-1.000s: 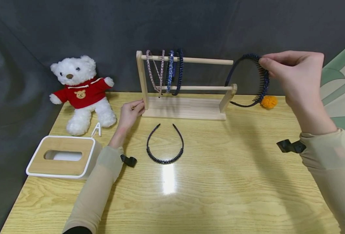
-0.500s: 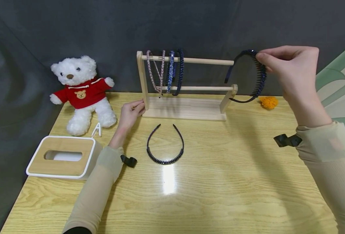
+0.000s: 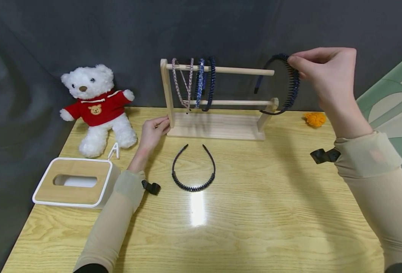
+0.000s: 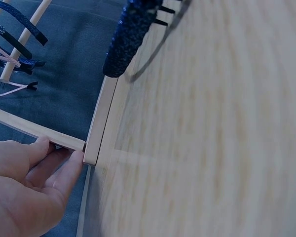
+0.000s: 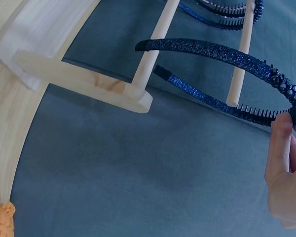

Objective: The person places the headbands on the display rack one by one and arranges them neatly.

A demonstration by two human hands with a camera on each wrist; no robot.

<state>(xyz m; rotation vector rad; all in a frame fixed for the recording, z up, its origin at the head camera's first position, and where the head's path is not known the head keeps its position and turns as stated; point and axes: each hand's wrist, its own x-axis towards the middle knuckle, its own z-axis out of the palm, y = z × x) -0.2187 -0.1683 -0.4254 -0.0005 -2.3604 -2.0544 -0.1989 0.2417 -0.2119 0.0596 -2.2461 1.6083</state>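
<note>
My right hand pinches a dark blue toothed headband at its top, between thumb and fingers. The headband hangs ends-down at the right, free end of the upper bar; in the right wrist view its two arms overlap the bars. My left hand grips the lower part of the left upright of the wooden headband stand. On the stand's left side hang a pink headband, a glittery blue one and a dark blue one. Another dark headband lies on the table before the stand.
A white teddy bear in a red hoodie sits at the left. In front of it are a white letter A and a tissue box with a wooden lid. An orange pompom lies right of the stand.
My right hand has moved left and slightly up, bringing the headband from beside the stand to the upper bar's free end. The left hand has kept its grip on the upright.
</note>
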